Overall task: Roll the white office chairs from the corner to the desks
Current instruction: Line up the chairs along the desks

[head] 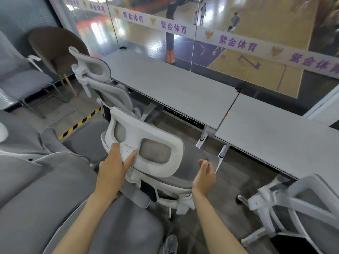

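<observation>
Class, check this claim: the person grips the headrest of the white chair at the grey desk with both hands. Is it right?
Not quite. In the head view only the left hand grips the headrest of the white chair at the grey desk; the right hand hovers beside the chair, fingers loosely curled, holding nothing.

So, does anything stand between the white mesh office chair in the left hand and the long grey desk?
Nothing visible does. Only bare floor lies between the white mesh office chair and the long grey desk; the second white chair stands farther left.
</observation>
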